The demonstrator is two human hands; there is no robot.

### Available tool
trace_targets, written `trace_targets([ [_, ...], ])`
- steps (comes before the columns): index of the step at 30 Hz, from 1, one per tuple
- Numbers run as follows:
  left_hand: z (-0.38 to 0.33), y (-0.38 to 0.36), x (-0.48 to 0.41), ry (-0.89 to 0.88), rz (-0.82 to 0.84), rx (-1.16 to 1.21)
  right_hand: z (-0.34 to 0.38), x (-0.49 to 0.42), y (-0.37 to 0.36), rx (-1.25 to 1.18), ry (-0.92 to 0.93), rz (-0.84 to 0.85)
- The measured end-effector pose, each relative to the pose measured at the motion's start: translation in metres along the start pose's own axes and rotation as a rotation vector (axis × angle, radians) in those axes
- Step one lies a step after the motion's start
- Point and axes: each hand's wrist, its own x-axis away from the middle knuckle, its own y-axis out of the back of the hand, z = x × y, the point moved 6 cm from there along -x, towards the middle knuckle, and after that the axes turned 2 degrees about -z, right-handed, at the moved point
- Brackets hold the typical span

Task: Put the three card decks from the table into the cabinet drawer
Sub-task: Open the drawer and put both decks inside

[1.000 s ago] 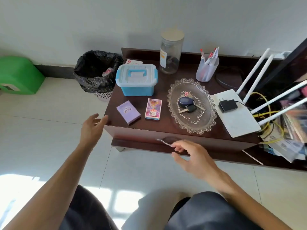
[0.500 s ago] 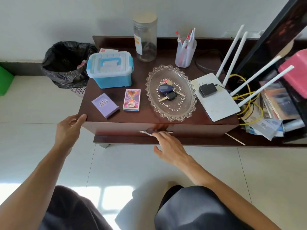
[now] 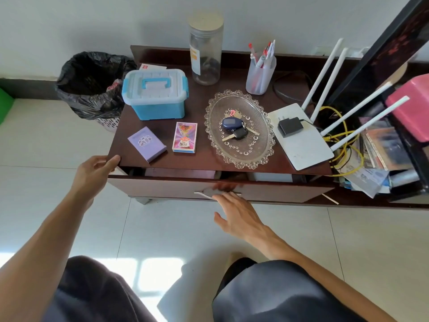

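Note:
A purple card deck [image 3: 147, 143] and a colourful pink-and-red card deck [image 3: 184, 137] lie side by side on the dark wooden cabinet top [image 3: 199, 159], near its front left. A white-and-red box [image 3: 152, 66] peeks out behind the blue storage box; whether it is a deck I cannot tell. The drawer [image 3: 176, 187] under the top stands a little way out, showing a narrow gap. My right hand [image 3: 236, 211] has its fingers hooked on the metal drawer handle [image 3: 210, 193]. My left hand [image 3: 96, 169] grips the cabinet's front left corner.
A blue storage box [image 3: 155, 94] sits behind the decks. A glass tray [image 3: 239, 129] with keys, a clear jar [image 3: 205, 51], a pen cup [image 3: 260, 72] and a white router [image 3: 301, 135] fill the right. A black-lined bin [image 3: 92, 84] stands left of the cabinet.
The drawer has slid out a little under my right hand's pull on the handle. My left hand has stayed on the cabinet corner, gripping it more firmly.

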Motion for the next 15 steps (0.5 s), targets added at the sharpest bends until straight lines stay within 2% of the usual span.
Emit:
trace_targets([
  [9, 0.008, -0.005, 0.003, 0.063, 0.042, 0.045, 0.015, 0.046, -0.020, 0.025, 0.032, 0.027],
  [15, 0.007, -0.006, 0.001, 0.043, 0.056, 0.040, 0.027, 0.078, -0.037, 0.038, 0.030, 0.152],
])
